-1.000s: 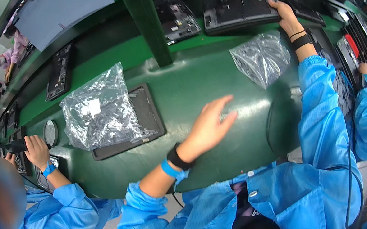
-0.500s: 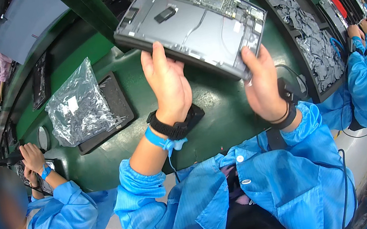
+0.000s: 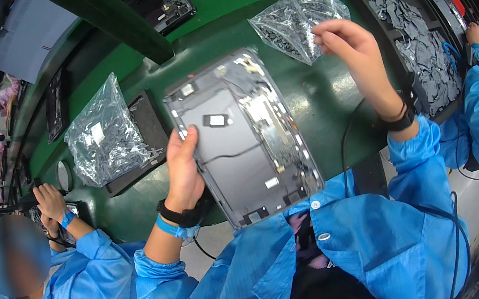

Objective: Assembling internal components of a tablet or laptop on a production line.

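My left hand (image 3: pixel 183 169) grips the left long edge of an opened laptop base (image 3: pixel 228 176), thumb on top. The base is tilted, held above the bench edge close to my body. Its inside faces up, showing a circuit board (image 3: pixel 269 126) along the right side, a dark cable and a small black piece (image 3: pixel 216 120) with a white label. My right hand (image 3: pixel 350 47) is off the base, raised beside a clear plastic bag (image 3: pixel 300 18) of small dark parts. Its fingers are curled with thumb and forefinger close together; whether anything is between them I cannot make out.
Another clear bag (image 3: pixel 103 140) lies on a dark tray (image 3: pixel 152 125) at left. A black divided tray (image 3: pixel 382 39) full of grey pieces stands at right. A green post (image 3: pixel 113 22) rises from the bench. Co-workers sit on both sides; a cable (image 3: pixel 346 132) hangs near my right arm.
The laptop base has turned and come down toward me, held by my left hand alone. My right hand has let go and moved up and right. The far clear bag is now uncovered.
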Action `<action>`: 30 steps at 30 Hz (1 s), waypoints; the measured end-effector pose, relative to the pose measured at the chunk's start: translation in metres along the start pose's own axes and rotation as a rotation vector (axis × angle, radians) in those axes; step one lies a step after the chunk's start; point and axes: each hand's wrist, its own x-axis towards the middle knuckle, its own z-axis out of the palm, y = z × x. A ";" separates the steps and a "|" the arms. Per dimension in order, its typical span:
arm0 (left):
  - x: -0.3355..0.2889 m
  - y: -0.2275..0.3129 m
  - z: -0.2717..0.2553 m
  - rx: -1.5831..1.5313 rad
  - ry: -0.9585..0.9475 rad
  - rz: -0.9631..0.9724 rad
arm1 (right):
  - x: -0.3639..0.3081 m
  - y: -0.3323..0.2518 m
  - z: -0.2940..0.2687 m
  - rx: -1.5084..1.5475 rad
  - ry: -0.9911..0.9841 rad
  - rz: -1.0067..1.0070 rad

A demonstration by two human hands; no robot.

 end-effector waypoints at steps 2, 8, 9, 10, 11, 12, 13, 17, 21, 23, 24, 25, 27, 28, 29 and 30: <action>-0.004 -0.004 0.001 0.050 -0.025 -0.061 | 0.021 0.004 0.006 -0.132 -0.111 0.004; -0.005 -0.006 0.001 0.295 -0.115 -0.086 | 0.022 0.018 0.039 -0.509 -0.267 -0.029; -0.004 -0.005 -0.002 0.296 -0.109 -0.091 | 0.020 0.030 0.037 -0.512 -0.318 -0.040; -0.004 -0.003 -0.004 0.453 -0.142 -0.030 | 0.019 0.037 0.037 -0.515 -0.369 -0.053; -0.003 0.000 -0.008 0.609 -0.171 0.030 | 0.018 0.035 0.039 -0.539 -0.392 -0.026; -0.004 0.012 -0.007 0.610 -0.168 0.023 | 0.019 0.034 0.040 -0.535 -0.396 -0.021; -0.005 0.030 -0.002 0.939 -0.158 -0.062 | 0.020 0.034 0.040 -0.581 -0.334 -0.168; -0.011 0.051 -0.012 1.383 -0.130 0.134 | 0.025 0.025 0.037 -0.692 -0.254 -0.397; 0.006 0.070 -0.035 1.507 0.085 0.463 | 0.048 0.035 0.010 -0.971 -0.197 -0.405; 0.012 0.078 -0.049 1.553 0.185 0.510 | 0.054 0.038 0.009 -1.011 -0.199 -0.390; 0.013 0.082 -0.056 1.515 0.214 0.460 | 0.056 0.040 0.012 -0.988 -0.211 -0.397; 0.013 0.084 -0.063 1.486 0.228 0.404 | 0.059 0.043 0.015 -0.963 -0.223 -0.404; 0.014 0.085 -0.076 1.481 0.240 0.407 | 0.068 0.051 0.022 -0.993 -0.234 -0.429; 0.013 0.085 -0.082 1.481 0.251 0.407 | 0.072 0.054 0.026 -1.019 -0.245 -0.450; 0.010 0.084 -0.087 1.456 0.256 0.394 | 0.075 0.057 0.029 -1.011 -0.252 -0.458; 0.008 0.084 -0.091 1.458 0.271 0.387 | 0.078 0.060 0.032 -1.010 -0.267 -0.464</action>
